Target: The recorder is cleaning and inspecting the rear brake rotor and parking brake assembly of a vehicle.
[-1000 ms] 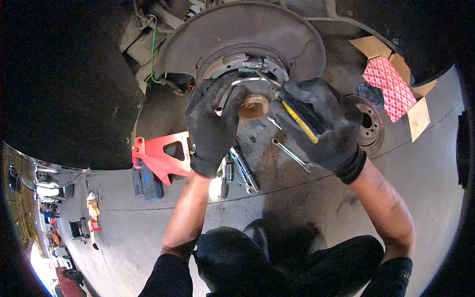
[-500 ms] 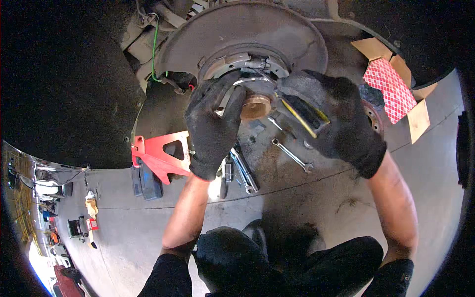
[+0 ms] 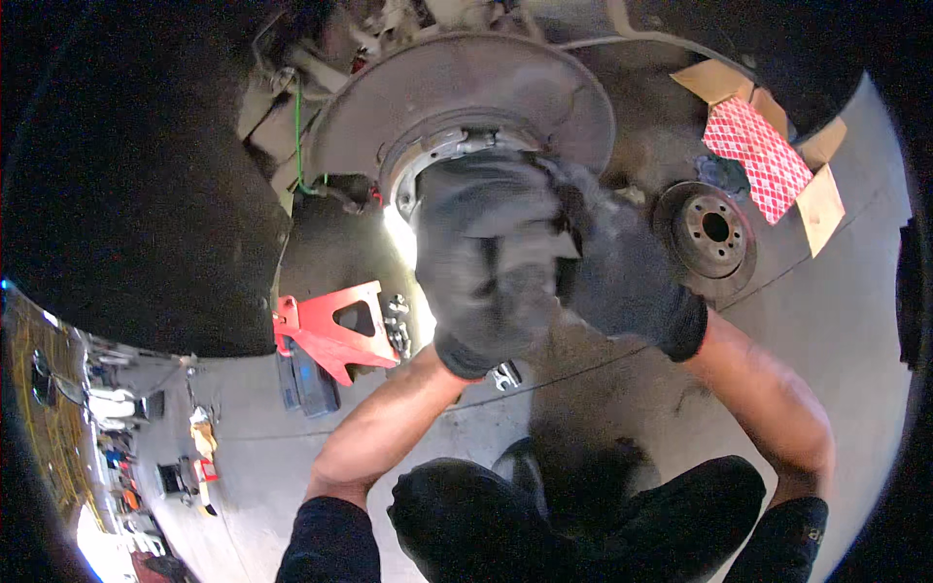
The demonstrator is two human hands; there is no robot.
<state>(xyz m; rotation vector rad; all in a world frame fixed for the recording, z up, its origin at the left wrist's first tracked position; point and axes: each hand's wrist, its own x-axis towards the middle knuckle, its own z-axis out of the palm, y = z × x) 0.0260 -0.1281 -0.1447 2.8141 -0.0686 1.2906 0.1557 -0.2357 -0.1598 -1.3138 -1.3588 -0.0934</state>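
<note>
My left hand (image 3: pixel 491 262), in a black glove, is in front of the wheel hub, its curled fingers smeared by motion. My right hand (image 3: pixel 627 267), gloved in black too, meets it from the right, and its fingers are hidden behind the left hand. No tool shows between them. Behind and above the hands is the round brown brake backing plate (image 3: pixel 466 83). A curved brake shoe (image 3: pixel 413 173) arcs along its lower part. The gloves cover the hub.
A red jack stand (image 3: pixel 330 325) stands left, beside a dark case (image 3: pixel 309 384). On the right lie a brake disc (image 3: pixel 692 238) and an opened cardboard box (image 3: pixel 821 214) with red-and-white patterned packing (image 3: pixel 758 160). A wrench end (image 3: pixel 505 375) shows below my left wrist.
My hands have come together in front of the hub, the left moving right and the right moving left. The yellow-and-black-handled screwdriver in my right hand is now out of sight. The view has shifted slightly.
</note>
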